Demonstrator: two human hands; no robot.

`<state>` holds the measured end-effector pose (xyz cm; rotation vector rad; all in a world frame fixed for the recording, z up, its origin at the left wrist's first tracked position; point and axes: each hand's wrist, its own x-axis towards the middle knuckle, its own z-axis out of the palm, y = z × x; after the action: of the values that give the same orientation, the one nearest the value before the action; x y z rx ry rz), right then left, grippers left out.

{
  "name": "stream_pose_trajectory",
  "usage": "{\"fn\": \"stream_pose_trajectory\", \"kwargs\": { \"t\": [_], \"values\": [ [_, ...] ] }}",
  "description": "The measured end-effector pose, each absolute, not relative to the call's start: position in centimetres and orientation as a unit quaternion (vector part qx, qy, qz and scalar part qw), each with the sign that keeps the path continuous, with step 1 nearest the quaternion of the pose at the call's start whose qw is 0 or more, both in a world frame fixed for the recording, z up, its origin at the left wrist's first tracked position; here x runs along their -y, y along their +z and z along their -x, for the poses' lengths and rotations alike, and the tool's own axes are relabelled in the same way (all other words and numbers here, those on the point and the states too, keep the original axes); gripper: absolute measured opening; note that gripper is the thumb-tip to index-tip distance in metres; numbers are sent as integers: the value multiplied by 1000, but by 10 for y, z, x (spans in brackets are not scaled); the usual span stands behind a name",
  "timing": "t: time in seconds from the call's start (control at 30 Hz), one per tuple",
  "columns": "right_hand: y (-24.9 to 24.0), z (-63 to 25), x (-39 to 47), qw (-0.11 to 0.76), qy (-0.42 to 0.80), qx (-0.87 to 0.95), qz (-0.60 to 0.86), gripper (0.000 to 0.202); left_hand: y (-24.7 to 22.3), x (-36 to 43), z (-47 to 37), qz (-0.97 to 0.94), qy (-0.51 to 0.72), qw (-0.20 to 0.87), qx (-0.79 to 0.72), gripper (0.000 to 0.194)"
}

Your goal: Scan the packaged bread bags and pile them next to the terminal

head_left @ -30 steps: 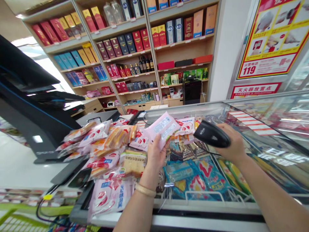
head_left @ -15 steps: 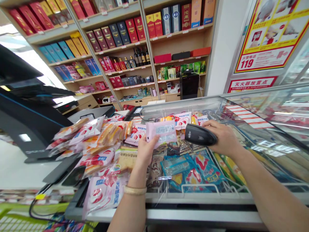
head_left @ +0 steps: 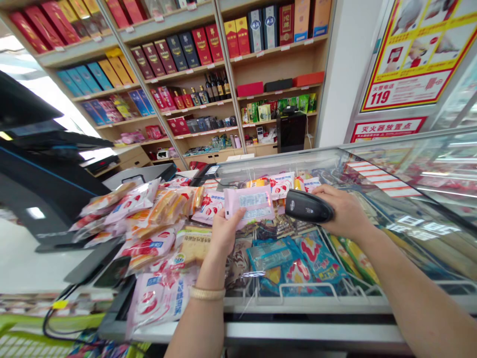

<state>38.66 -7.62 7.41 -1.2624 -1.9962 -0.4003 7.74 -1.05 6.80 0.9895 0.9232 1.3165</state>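
Note:
Between its thumb and fingers my left hand (head_left: pixel 224 229) grips a pink bread package (head_left: pixel 253 201), its printed label side up. My right hand (head_left: pixel 345 211) is wrapped round a black barcode scanner (head_left: pixel 307 206), whose head points left at the package, a short gap away. Left of my left hand lies a heap of bagged breads (head_left: pixel 160 211), some with orange filling. A clear bag of toast slices (head_left: pixel 192 246) rests just beside my left wrist. Nearest the counter's front edge is a pink and white bread bag (head_left: pixel 160 301). More bread bags (head_left: pixel 282 185) lie behind the held package.
Below my hands is a glass-topped freezer (head_left: pixel 283 306) holding blue ice cream packets (head_left: pixel 276 256) and wire baskets. A dark checkout terminal (head_left: pixel 44 189) stands at the left. A green basket (head_left: pixel 22 343) sits low left. Shelves of boxes and bottles (head_left: pixel 216 92) line the back.
Both hands keep almost the same pose. A small patch of coloured light now shows on the right part of the package label. The view has shifted very slightly.

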Motion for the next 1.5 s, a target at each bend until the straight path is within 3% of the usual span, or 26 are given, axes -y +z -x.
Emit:
{"fn": "stream_pose_trajectory", "kwargs": {
  "t": [0.23, 0.43, 0.6, 0.7, 0.8, 1.1, 1.33, 1.5],
  "values": [
    [73, -387, 75, 385, -173, 759, 496, 23, 60, 7, -78, -474, 570, 526, -416, 60],
    [67, -394, 70, 454, -231, 673, 537, 18, 70, -1, -91, -641, 584, 248, -431, 38],
    [64, -400, 67, 480, -243, 648, 539, 17, 85, -25, -126, -779, 500, 108, -363, 49],
    [61, -402, 65, 484, -239, 639, 548, 19, 81, -43, -149, -844, 400, 73, -350, 61],
    [59, -404, 63, 492, -250, 631, 545, 19, 74, -52, -163, -878, 302, 43, -370, 61],
    [56, -405, 61, 485, -263, 631, 546, 18, 85, -24, -156, -873, 200, 8, -444, 70],
    [52, -406, 61, 484, -255, 648, 529, 18, 89, 27, -73, -848, 264, 2, -459, 75],
    [54, -401, 63, 475, -248, 664, 522, 12, 92, 64, 8, -833, 109, -35, -542, 88]
  ]
}}
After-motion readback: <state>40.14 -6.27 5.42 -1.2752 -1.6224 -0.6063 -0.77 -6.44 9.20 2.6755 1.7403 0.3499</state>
